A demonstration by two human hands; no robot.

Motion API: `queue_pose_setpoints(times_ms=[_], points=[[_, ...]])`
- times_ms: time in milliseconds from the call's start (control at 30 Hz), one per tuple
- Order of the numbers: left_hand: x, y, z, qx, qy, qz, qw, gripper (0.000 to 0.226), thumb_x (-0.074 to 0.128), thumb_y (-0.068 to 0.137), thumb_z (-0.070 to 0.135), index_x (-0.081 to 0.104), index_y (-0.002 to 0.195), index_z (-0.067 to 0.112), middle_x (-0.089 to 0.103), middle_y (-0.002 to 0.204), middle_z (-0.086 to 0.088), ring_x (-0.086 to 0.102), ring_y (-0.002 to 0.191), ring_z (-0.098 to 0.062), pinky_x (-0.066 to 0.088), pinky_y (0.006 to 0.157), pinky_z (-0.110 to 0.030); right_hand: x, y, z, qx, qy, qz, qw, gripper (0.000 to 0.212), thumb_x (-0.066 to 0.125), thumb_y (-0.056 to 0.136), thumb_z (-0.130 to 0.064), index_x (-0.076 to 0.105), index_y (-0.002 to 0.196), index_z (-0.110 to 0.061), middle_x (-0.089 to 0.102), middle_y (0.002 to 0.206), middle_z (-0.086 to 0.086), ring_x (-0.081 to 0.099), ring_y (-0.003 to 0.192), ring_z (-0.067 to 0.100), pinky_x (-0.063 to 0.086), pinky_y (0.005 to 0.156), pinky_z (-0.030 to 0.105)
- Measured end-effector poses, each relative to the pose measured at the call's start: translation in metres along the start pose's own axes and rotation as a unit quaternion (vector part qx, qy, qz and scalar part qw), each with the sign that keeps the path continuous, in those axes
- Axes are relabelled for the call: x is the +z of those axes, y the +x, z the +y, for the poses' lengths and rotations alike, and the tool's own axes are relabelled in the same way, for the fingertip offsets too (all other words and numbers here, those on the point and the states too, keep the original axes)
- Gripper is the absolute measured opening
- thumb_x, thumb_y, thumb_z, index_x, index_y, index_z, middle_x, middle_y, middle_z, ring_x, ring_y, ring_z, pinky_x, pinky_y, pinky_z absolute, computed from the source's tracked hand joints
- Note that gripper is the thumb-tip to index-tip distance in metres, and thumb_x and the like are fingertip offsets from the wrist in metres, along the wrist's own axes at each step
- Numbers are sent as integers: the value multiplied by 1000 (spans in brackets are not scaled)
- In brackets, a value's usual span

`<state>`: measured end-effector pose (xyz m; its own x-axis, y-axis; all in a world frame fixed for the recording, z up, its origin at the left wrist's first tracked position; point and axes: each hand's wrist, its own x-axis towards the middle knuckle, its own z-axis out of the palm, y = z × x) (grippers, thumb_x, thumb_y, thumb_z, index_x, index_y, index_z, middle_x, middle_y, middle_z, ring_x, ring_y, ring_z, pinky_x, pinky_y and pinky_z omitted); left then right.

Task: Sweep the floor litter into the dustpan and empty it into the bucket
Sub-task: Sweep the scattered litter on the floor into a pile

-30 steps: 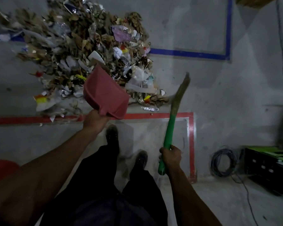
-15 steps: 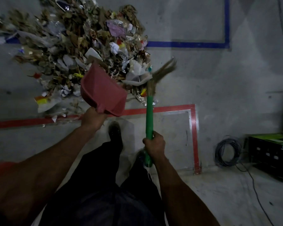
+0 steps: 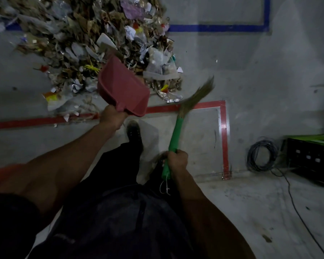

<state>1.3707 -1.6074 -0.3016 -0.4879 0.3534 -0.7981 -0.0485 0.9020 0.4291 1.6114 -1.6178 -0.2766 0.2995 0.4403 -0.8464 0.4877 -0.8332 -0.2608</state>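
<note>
Two hands are busy in the middle of the frame. The left hand [image 3: 111, 118] has its fingers curled round the short handle of a red dustpan [image 3: 123, 86], which is tilted with its open edge pointing into the near side of the litter pile [image 3: 101, 40]. The right hand [image 3: 176, 161] grips the lower end of a broom [image 3: 178, 129] with a green handle; its brown bristles are blurred and fan out toward the upper right, just beside the right edge of the pile. A thin white string [image 3: 165, 187] dangles from the butt of the handle.

No brand, label or writing can be read anywhere; the scraps in the pile are too small and dim to make out print.

The pile fills the upper left of the frame: dry brown leaves, torn paper, clear plastic, foil bits and a few yellow and red scraps. It lies on a grey concrete floor [image 3: 251, 71], scuffed and stained at lower right. A red taped line [image 3: 36, 121] crosses the frame from the left edge and turns a corner right of centre; a blue taped line [image 3: 219, 28] runs across the top. At the right edge a coil of dark cable [image 3: 260, 156] lies beside a black crate [image 3: 310, 157] with a green top. A red curved shape [image 3: 0, 176] shows at the left edge, partly hidden by the arm; whether it is the bucket cannot be told. Dark trousers and one dark shoe [image 3: 134, 134] show below the hands.
</note>
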Motion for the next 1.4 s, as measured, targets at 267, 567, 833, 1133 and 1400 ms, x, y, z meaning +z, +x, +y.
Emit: queue_pose_setpoints(times_ms=[267, 567, 833, 1133, 1400], points=[[4, -10, -33, 0, -19, 30, 999, 11, 60, 72, 15, 55, 62, 11, 51, 54, -7, 46, 45, -21, 35, 45, -23, 34, -8, -19, -64, -42, -99, 992, 10, 67, 75, -10, 63, 83, -6, 64, 66, 12, 64, 55, 26, 59, 57, 40], [15, -43, -34, 19, -56, 38, 998, 10, 59, 68, 19, 55, 63, 12, 50, 55, -7, 45, 44, -20, 34, 44, -23, -36, -57, 2, -114, -40, -64, 991, 20, 67, 78, -1, 55, 72, -16, 60, 64, 7, 55, 41, 8, 43, 37, 16], [3, -51, -19, 12, -81, 34, 996, 45, 59, 65, 22, 64, 100, -7, 65, 92, -32, 65, 79, -43, 38, 62, -33, -62, -74, -16, -175, -95, -13, 980, 12, 66, 78, -7, 57, 83, -15, 68, 82, 14, 68, 73, 35, 59, 68, 46], [-47, -48, -9, -6, -97, 70, 993, 27, 61, 77, 20, 63, 95, 0, 60, 70, -13, 55, 55, -25, 38, 49, -24, -52, -82, -78, -260, -108, -21, 959, 29, 63, 79, -2, 53, 81, -30, 64, 66, 7, 58, 42, 12, 54, 41, 33], [-78, -50, -31, -67, -185, 136, 971, 24, 63, 81, 23, 63, 80, -1, 62, 68, -16, 56, 53, -26, 43, 49, -29, -31, -93, -143, -247, -35, -183, 951, 17, 59, 84, 10, 60, 98, 1, 51, 68, 16, 50, 39, 18, 42, 37, 26]])
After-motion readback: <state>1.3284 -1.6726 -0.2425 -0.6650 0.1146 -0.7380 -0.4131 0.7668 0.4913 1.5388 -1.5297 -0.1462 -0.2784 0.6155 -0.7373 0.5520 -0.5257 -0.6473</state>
